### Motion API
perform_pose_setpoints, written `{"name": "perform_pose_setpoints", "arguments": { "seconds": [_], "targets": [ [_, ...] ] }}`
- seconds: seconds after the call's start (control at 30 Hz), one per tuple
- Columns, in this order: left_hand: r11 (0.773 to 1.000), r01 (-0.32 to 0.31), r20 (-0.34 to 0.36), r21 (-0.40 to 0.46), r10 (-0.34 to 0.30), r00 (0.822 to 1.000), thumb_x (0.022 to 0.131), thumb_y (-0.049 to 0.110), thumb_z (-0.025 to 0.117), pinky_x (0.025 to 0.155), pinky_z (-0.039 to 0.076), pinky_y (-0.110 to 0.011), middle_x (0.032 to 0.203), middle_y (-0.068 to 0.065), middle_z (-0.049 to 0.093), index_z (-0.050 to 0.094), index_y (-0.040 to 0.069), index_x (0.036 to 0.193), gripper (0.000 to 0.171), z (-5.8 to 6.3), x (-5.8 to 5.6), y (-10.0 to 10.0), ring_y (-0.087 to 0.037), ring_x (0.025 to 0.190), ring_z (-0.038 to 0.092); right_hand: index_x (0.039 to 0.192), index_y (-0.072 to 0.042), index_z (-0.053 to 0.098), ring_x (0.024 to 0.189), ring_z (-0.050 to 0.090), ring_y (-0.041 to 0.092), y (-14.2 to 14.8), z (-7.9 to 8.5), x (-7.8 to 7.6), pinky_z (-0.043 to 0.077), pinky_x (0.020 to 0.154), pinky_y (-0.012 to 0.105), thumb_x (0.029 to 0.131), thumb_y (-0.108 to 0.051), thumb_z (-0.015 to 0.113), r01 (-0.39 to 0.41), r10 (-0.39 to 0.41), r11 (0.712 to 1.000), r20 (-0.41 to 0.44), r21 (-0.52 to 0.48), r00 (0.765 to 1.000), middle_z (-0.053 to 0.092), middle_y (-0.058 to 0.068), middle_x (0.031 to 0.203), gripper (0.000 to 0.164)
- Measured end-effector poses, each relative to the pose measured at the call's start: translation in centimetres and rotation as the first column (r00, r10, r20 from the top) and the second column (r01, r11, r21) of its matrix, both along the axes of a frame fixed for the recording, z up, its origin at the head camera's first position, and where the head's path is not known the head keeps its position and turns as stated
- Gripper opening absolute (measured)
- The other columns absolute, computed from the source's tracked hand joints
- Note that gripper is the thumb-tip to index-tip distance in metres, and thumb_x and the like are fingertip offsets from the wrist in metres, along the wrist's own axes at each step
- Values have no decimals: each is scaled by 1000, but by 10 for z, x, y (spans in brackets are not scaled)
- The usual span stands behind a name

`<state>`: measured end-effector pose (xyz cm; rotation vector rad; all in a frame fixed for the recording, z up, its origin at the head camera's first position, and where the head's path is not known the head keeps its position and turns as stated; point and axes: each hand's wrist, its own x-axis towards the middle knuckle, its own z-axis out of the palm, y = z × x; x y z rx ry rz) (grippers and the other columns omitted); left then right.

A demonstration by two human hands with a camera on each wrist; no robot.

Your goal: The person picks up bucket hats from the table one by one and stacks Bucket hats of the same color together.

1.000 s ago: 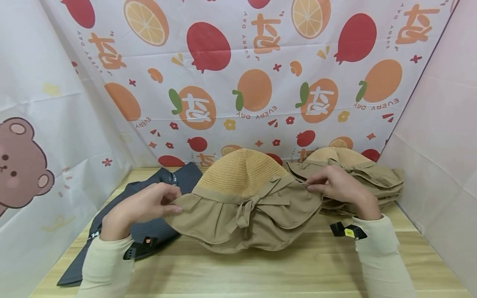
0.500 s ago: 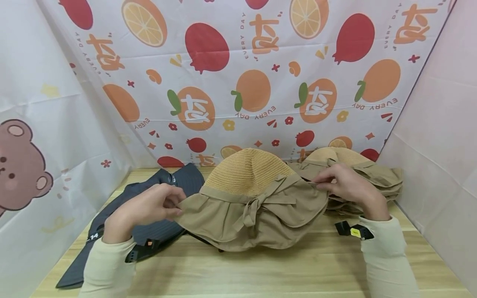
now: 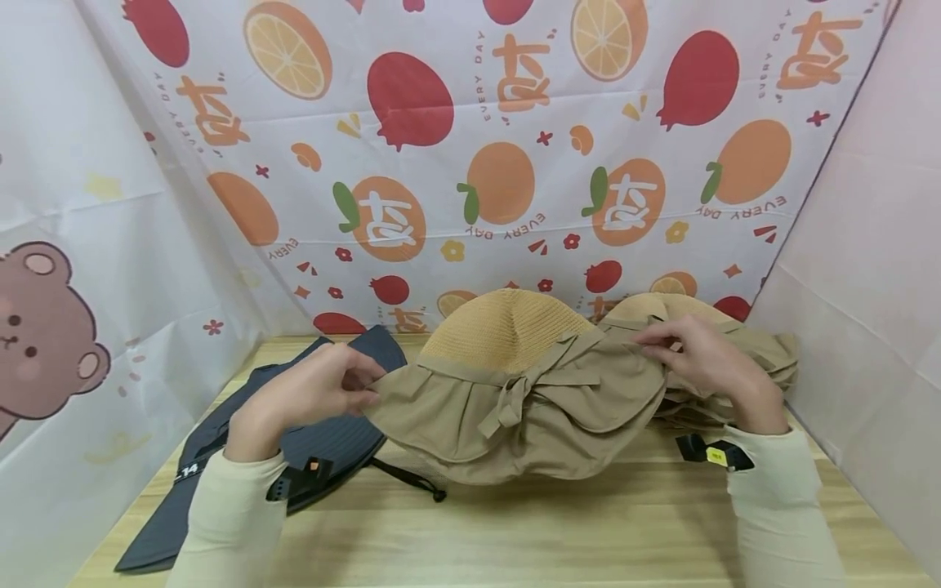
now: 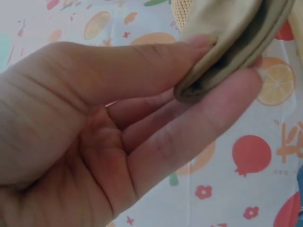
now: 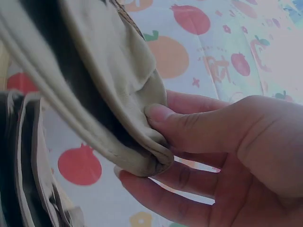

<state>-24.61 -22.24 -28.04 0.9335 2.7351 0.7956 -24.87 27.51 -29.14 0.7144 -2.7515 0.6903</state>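
Note:
A sun hat (image 3: pixel 515 416) with a yellow woven crown, a khaki cloth brim and a bow hangs between both hands, just over the table. At its left end, my left hand (image 3: pixel 309 396) pinches the brim; the left wrist view shows the folded brim edge (image 4: pixel 203 78) between thumb and fingers. My right hand (image 3: pixel 709 359) pinches the other end, and in the right wrist view the thumb presses on the brim cloth (image 5: pixel 118 94). Behind the right hand sits a pile of similar khaki hats (image 3: pixel 764 347). Dark blue hats (image 3: pixel 331 449) lie under and beside the left hand.
A wooden table (image 3: pixel 515 539) carries everything. A black cord (image 3: pixel 408 475) with a toggle sticks out from the dark hats. Fruit-print cloth (image 3: pixel 500 180) hangs at the back, with pale cloth walls on both sides.
Both hands have carried the sun hat a little to the right, towards the khaki pile. More of the dark hats and their cord now shows. The grip on the brim stays the same.

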Motion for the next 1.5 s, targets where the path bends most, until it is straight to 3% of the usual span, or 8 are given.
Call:
{"name": "perform_pose_setpoints", "arguments": {
  "seconds": [0.23,0.33,0.47,0.53,0.7,0.9,1.2,1.5],
  "targets": [
    [998,40,-75,-43,-43,996,90,3,77,62,57,-23,82,-2,76,79,4,101,11,18,-18,27,-7,63,69,104,-7,83,88,70,25,17,6,-6,55,69,29,86,8,75,38,-25,997,-162,73,986,79,13,103,24],
    [994,81,-99,-76,-88,991,90,2,76,58,53,-23,63,5,56,72,6,82,10,25,-29,41,-6,59,66,103,-6,83,84,72,25,26,12,-9,57,69,34,86,9,74,61,-34,990,-203,130,979,80,12,99,24],
    [990,110,-117,-89,-120,986,90,-1,75,58,50,-23,59,3,53,76,2,92,3,36,-40,59,-9,61,69,103,-3,82,84,73,27,41,20,-14,58,72,39,87,9,71,104,-68,980,-208,169,976,80,13,97,23],
    [991,111,-123,-79,-120,985,90,0,75,59,50,-23,63,1,62,78,0,107,17,41,-45,68,-9,62,69,102,-2,82,87,74,30,50,24,-15,58,74,43,88,9,69,129,-93,975,-199,179,976,80,15,97,22],
    [990,136,-156,-43,-141,978,92,3,74,61,48,-24,69,0,61,77,3,112,20,48,-55,96,-9,60,58,101,2,80,88,72,36,73,37,-17,57,76,50,88,10,66,202,-162,952,-183,228,970,78,20,97,20],
    [991,132,-239,-3,-129,962,95,7,73,70,59,-28,108,-3,77,80,14,116,23,47,-68,129,-15,77,69,105,5,77,86,67,36,98,52,-20,52,75,50,87,6,64,322,-293,901,-139,291,946,74,27,99,22],
    [982,186,-270,-47,-191,944,96,4,70,78,59,-27,109,-4,80,81,11,113,21,42,-90,176,-11,86,71,109,7,74,93,66,47,135,64,-24,52,76,60,90,5,59,429,-420,848,-100,312,902,70,34,106,24],
    [979,201,-286,-35,-202,937,98,1,64,88,57,-29,116,-6,79,80,10,117,26,37,-108,217,-15,103,72,106,10,72,84,62,46,165,70,-33,52,63,52,81,6,58,539,-529,765,-134,352,838,68,34,99,29]
  ]
}}
